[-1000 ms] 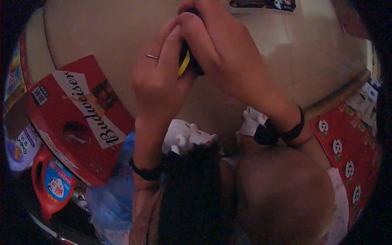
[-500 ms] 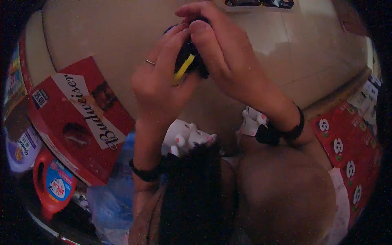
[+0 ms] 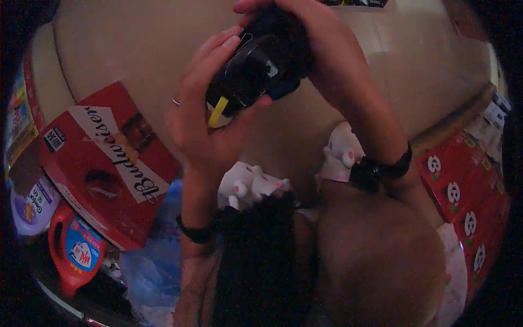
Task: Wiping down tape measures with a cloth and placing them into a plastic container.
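Note:
Up at the top middle, both hands hold a black object between them. Its front looks glossy, with a small pale mark, and its right part looks dark and soft; its exact kind does not show. A yellow strip sticks out at its lower left. My left hand, with a ring on one finger, grips the left side, thumb below and fingers above. My right hand is closed round the upper right side, its fingertips partly hidden behind the object. Black bands circle both wrists.
White animal-face slippers are on my feet below. On the left stand a red carton, a red detergent jug, a purple bottle and a blue plastic bag. Red packages lie at the right. Tan floor stretches ahead.
My hands have moved apart, uncovering more of the black object between them. Its glossy face now shows, and the yellow strip has shifted left and down.

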{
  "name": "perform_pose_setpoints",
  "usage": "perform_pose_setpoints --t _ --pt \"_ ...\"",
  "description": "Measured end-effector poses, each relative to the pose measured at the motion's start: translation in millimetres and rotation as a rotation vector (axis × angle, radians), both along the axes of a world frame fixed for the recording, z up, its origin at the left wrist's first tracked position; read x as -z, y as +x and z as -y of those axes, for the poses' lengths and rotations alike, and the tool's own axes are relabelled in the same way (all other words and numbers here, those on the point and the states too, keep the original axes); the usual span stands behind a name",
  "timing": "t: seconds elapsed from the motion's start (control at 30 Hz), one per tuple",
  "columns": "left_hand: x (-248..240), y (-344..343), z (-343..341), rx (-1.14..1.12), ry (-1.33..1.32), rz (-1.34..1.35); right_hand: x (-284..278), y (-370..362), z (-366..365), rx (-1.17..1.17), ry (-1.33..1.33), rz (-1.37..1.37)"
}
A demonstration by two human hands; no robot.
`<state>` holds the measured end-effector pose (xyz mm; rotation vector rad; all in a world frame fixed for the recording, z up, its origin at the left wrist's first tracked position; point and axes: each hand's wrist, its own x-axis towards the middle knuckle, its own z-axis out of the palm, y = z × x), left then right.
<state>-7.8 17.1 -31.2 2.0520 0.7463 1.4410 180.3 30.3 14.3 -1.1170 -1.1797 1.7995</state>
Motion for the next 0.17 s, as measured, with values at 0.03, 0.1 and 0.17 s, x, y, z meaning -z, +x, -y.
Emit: perform_pose_setpoints --t 0.03,0.1,0.17 --pt "1.7 -0.8 0.3 -0.007 -0.005 0.020 5.2 -6.6 2.2 0.109 -0.115 -0.157" --pt "-4.1 2.2 2.8 -0.041 -0.081 0.019 18.3 -39.1 13.4 0.560 -0.393 -0.425" --pt "-17.5 6.8 5.2 -0.067 -0.152 0.001 18.1 -36.0 12.4 0.435 -0.492 -0.854"
